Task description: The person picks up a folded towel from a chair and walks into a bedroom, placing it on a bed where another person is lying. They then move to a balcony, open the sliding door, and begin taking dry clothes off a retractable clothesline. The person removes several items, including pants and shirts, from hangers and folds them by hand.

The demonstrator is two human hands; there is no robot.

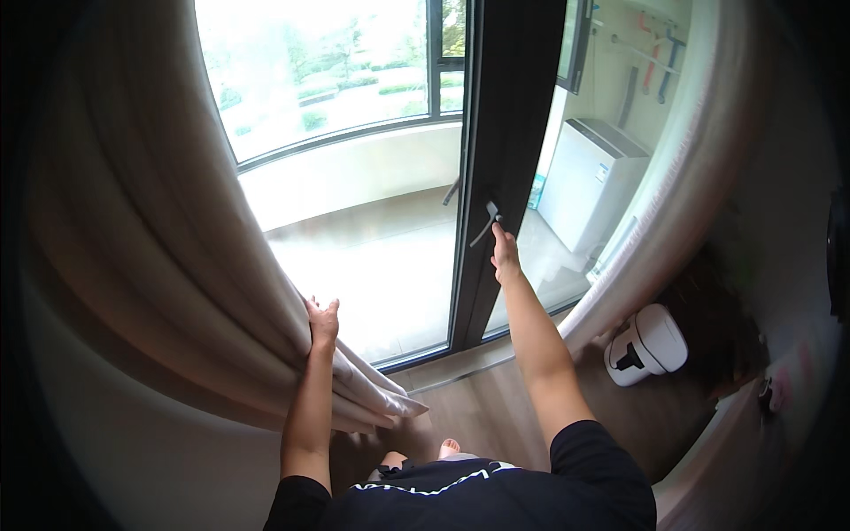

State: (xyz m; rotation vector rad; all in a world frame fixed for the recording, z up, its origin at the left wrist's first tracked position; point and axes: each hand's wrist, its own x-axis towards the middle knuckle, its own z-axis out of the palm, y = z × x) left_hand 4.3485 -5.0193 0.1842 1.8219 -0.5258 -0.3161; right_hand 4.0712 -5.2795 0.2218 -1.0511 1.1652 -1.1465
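Note:
My left hand (323, 322) rests against the inner edge of a beige curtain (265, 312), its thumb standing apart from the fingers. Some of those fingers are partly hidden at the cloth. My right hand (505, 252) reaches forward to a dark-framed glass door (508, 119). Its fingertips are at a small knob (499, 218) beside the silver lever handle (483, 229); whether they grip the knob is too small to tell. The handle slants down to the left. Through the glass, a second handle (451, 192) shows on the balcony side.
Another curtain (671, 219) hangs on the right. A white lidded bin (641, 348) stands on the wood-look floor (485, 405) below it. Beyond the glass are a white appliance (584, 186), hanging tools (654, 63) and a large window (332, 79). My feet (449, 446) are near the curtain's hem.

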